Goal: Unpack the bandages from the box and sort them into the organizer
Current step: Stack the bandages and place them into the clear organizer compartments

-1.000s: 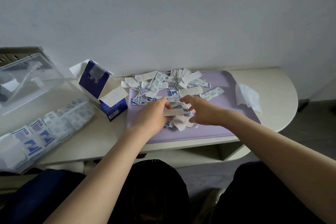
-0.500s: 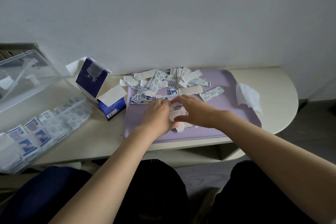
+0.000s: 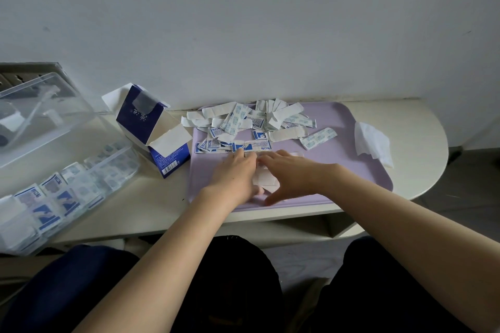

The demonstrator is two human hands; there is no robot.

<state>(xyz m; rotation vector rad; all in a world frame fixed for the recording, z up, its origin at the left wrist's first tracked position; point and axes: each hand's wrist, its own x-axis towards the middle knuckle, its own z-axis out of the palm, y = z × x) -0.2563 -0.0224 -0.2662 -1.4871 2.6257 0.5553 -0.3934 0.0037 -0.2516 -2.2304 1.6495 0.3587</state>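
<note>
Left hand (image 3: 234, 173), right hand (image 3: 293, 173) flatter now; bandage (image 3: 263, 179) seemingly beneath grips

One view only: head-worn, wide-angle. It looks forward and down from above the seated person's lap at a table (image 3: 416, 127) set against a wall (image 3: 243, 21). Close, arm's reach: both forearms enter from the bottom edge, and the left hand (image 3: 235, 173) and right hand (image 3: 292, 170) meet near frame centre over the purple tray (image 3: 351, 170). Wall fills the upper part; clear organizer (image 3: 67, 192) cut by the left edge.
</note>
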